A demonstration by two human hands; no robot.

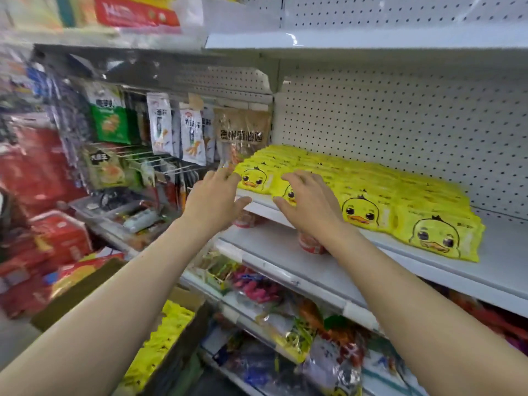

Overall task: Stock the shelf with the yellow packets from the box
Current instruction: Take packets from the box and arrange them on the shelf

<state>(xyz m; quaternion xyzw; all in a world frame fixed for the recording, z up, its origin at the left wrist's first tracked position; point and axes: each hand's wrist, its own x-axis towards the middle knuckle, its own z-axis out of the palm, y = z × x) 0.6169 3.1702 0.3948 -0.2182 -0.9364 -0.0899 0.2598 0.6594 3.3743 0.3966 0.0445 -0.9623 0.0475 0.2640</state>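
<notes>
My left hand (217, 195) and right hand (308, 201) hover spread and empty over the yellow packets (371, 192), which look light, soft and slippery, best squared by their edges.

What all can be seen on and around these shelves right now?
Duck packets: several rows, yellow, on the white shelf.
Box: one, brown, low left, more yellow packets inside.
Hanging snacks: many, mixed colours, on hooks to the left.
Bagged goods: many, mixed colours, lower shelves.
Red packs: several, far left, blurred.
Left hand: open, at the leftmost packets.
Right hand: open, over the front packets.
</notes>
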